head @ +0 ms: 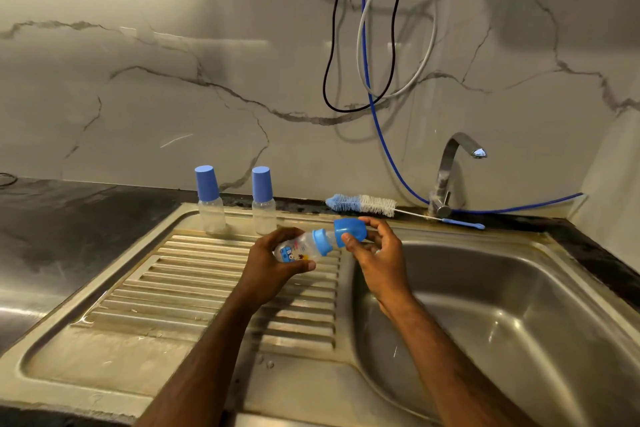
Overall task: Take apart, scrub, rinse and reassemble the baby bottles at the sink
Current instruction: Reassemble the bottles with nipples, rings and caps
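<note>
My left hand [277, 262] grips a clear baby bottle [300, 249] with a blue collar, lying sideways above the ribbed draining board [207, 291]. My right hand [375, 250] pinches the bottle's blue cap [350, 229], which sits just off the collar and close to the nipple end. Two more capped bottles [209, 199] [263, 201] stand upright at the back of the draining board. A blue and white bottle brush [367, 205] lies on the rear sink ledge.
The steel sink basin [502, 308] lies to the right, under the chrome tap [450, 170]. A blue hose [388, 149] and black and grey cables hang down the marble wall. Dark countertop [69, 218] spreads to the left.
</note>
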Action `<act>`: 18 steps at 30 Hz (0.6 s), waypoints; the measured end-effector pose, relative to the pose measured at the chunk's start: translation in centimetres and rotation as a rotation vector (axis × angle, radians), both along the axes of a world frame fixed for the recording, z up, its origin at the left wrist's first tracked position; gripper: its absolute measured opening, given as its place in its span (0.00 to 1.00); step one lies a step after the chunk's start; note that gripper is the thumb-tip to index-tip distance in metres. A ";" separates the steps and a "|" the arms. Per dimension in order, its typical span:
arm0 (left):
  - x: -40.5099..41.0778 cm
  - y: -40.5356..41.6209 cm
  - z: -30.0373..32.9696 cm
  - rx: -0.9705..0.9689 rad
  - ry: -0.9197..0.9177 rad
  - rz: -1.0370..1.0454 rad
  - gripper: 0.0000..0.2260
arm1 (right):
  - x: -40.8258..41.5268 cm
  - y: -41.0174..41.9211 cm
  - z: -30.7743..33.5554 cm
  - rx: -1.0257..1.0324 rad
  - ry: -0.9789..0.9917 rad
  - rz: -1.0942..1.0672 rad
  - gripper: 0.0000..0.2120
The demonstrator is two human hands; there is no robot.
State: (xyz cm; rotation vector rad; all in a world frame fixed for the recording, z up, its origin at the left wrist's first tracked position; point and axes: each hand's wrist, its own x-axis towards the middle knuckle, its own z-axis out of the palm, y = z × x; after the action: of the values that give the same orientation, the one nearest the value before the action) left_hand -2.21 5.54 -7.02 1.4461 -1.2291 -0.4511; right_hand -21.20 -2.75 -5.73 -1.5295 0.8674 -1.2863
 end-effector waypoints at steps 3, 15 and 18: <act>-0.2 -0.2 -0.1 -0.013 -0.026 -0.007 0.27 | 0.3 0.3 0.0 -0.004 0.039 0.035 0.19; -0.3 -0.3 0.2 -0.029 -0.064 -0.033 0.27 | 0.9 0.4 0.4 -0.014 0.044 0.075 0.21; -0.5 -0.5 0.1 -0.029 -0.061 -0.039 0.26 | 1.1 0.3 0.5 -0.010 0.054 0.077 0.21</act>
State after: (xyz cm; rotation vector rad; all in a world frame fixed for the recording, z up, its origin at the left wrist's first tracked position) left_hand -2.67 5.07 -6.94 1.4230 -1.3090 -0.4165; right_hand -20.12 -2.45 -5.21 -1.5961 0.8290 -1.2001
